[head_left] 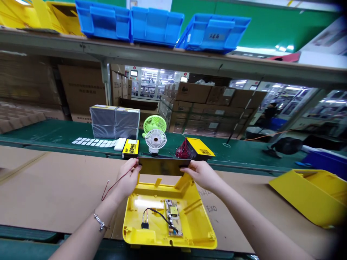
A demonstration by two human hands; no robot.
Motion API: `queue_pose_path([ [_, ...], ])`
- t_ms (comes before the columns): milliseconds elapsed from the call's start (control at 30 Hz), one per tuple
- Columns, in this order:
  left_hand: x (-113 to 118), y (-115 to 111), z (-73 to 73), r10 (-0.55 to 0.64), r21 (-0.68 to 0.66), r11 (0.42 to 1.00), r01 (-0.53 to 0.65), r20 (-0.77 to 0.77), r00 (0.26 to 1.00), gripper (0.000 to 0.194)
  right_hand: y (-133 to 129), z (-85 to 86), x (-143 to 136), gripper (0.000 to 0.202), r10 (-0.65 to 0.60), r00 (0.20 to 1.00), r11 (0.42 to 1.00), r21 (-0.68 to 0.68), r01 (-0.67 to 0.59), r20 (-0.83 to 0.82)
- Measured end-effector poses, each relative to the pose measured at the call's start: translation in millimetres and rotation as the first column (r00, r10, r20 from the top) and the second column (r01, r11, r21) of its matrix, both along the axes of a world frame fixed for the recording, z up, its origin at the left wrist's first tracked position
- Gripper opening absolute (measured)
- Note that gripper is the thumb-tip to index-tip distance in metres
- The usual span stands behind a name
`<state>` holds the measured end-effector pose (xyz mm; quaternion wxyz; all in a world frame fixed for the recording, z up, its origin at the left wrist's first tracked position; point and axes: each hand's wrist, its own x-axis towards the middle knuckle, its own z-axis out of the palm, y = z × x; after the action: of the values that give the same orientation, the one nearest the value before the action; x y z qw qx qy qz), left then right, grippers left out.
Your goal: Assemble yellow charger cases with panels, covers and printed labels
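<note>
Above the yellow housing (193,216), dark panel (161,167) between both hands' fingers (135,167).

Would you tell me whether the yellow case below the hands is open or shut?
Open: the case has no lid over it, and a circuit board shows inside.

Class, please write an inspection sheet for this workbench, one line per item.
Surface: brown cardboard lies flat before the green table; pen marks on it.
Work in hand: dark panel above the far side of the open yellow case; circuit board inside.
Clutter: green fan, white fan, red wire bundle.
Hands: left hand and right hand grip the panel's ends.
Cables: thin red wire by the left wrist; black cable in the case.
Surroundings: blue bins overhead, stacked cartons behind.
</note>
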<state>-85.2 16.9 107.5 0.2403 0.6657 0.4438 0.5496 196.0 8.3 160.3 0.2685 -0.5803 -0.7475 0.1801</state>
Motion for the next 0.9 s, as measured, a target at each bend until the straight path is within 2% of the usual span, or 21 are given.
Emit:
queue_pose_path([
  [133, -2.1, -7.1, 3.6, -0.028, 0.035, 0.999, 0.029, -0.045, 0.999, 0.015, -1.9, -4.7, 2.1, 0.018, -0.012, 0.999, 1.000, -0.003, 0.012, 0.051],
  [200, -2.3, -9.5, 5.9, -0.034, 0.043, 0.998, 0.037, -0.073, 0.997, 0.016, -5.2, -3.3, -1.0, 0.024, -0.039, 0.997, 0.999, 0.002, 0.039, 0.063],
  [233, -1.8, -10.5, 6.8, -0.033, 0.045, 0.998, 0.037, -0.084, 0.996, 0.016, -7.7, -1.3, -5.1, 0.034, -0.064, 0.995, 0.997, 0.051, 0.060, 0.080],
  [300, 0.4, -12.1, 8.0, -0.033, 0.050, 0.998, 0.039, -0.101, 0.994, 0.016, -14.2, 3.6, -18.9, 0.056, -0.116, 0.978, 0.966, 0.249, 0.071, 0.173],
  [367, 4.1, -13.2, 8.6, -0.048, 0.055, 0.997, 0.055, -0.118, 0.992, 0.014, -20.6, 5.8, -38.1, 0.067, -0.152, 0.923, 0.889, 0.457, -0.028, 0.354],
  [400, 6.0, -13.6, 8.7, -0.062, 0.059, 0.996, 0.070, -0.126, 0.990, 0.013, -22.9, 4.7, -48.2, 0.067, -0.161, 0.876, 0.856, 0.506, -0.105, 0.454],
  [433, 7.8, -14.0, 8.7, -0.078, 0.061, 0.994, 0.087, -0.134, 0.988, 0.013, -24.3, 1.8, -57.4, 0.066, -0.155, 0.827, 0.845, 0.506, -0.172, 0.540],
  [500, 10.2, -14.5, 8.4, -0.105, 0.064, 0.991, 0.116, -0.145, 0.984, 0.018, -24.0, -8.0, -70.9, 0.063, -0.106, 0.747, 0.871, 0.424, -0.249, 0.657],
  [567, 10.7, -14.8, 7.5, -0.115, 0.060, 0.990, 0.125, -0.149, 0.982, 0.026, -20.2, -18.1, -75.9, 0.061, -0.004, 0.712, 0.916, 0.288, -0.279, 0.702],
  [633, 9.6, -14.7, 6.3, -0.114, 0.059, 0.990, 0.124, -0.154, 0.981, 0.028, -14.4, -22.3, -73.7, 0.058, 0.090, 0.706, 0.937, 0.181, -0.300, 0.703],
  [767, 7.3, -14.9, 4.9, -0.137, 0.065, 0.987, 0.150, -0.176, 0.975, 0.031, -4.7, -10.1, -65.3, 0.024, 0.134, 0.707, 0.944, 0.129, -0.304, 0.694],
  [900, 7.8, -15.9, 5.5, -0.148, 0.045, 0.986, 0.158, -0.182, 0.972, 0.038, -4.6, -0.5, -67.6, 0.023, 0.055, 0.723, 0.961, 0.160, -0.226, 0.689],
])
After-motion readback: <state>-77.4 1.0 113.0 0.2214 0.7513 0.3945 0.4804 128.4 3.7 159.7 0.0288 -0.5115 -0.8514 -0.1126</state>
